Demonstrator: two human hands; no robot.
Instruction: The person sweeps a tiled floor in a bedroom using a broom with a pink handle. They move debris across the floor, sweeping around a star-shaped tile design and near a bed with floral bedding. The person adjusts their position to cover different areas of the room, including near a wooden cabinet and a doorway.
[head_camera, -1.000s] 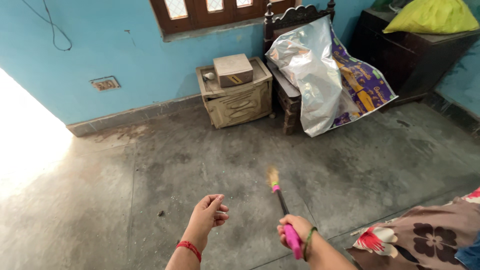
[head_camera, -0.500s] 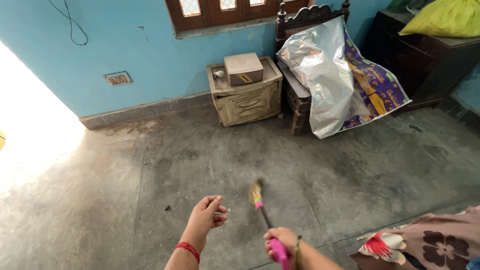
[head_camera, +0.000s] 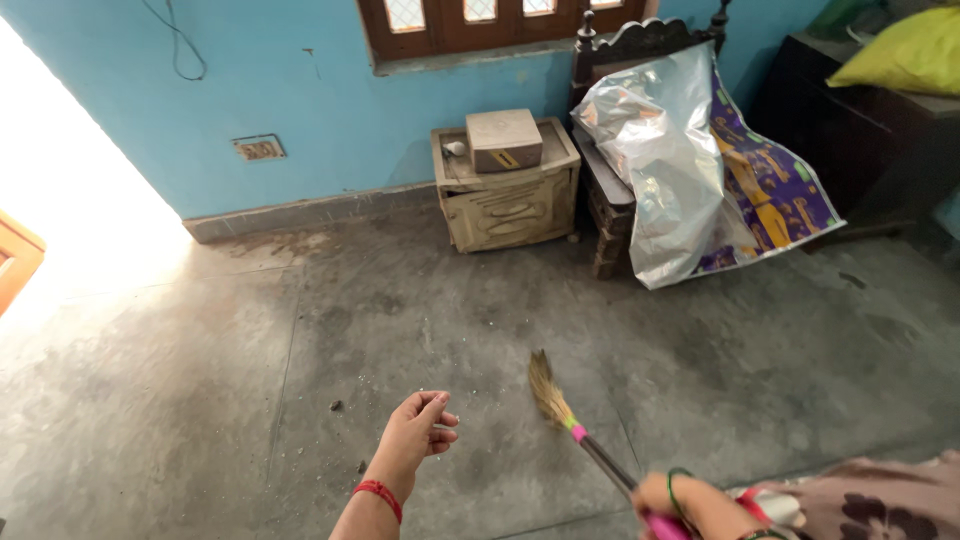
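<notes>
My right hand (head_camera: 672, 498) grips the pink handle of a small broom (head_camera: 560, 405) at the bottom right. Its straw head rests on the grey concrete floor (head_camera: 250, 330), pointing away from me. My left hand (head_camera: 415, 432) hovers just left of the broom head, fingers loosely curled and pinched on a tiny pale scrap, with a red thread around the wrist. Small bits of dirt (head_camera: 336, 405) lie on the floor to the left of that hand.
A dusty beige cabinet (head_camera: 510, 200) with a box on top stands against the blue wall. Beside it a dark wooden chair (head_camera: 612, 190) carries a silver and purple plastic sheet (head_camera: 690, 160). A dark chest (head_camera: 880, 130) holds a yellow bag. Bright doorway at left.
The broom head swept left then back toward me, and my right hand moved to the right and lower. The view shifted left. My left hand stayed put.
</notes>
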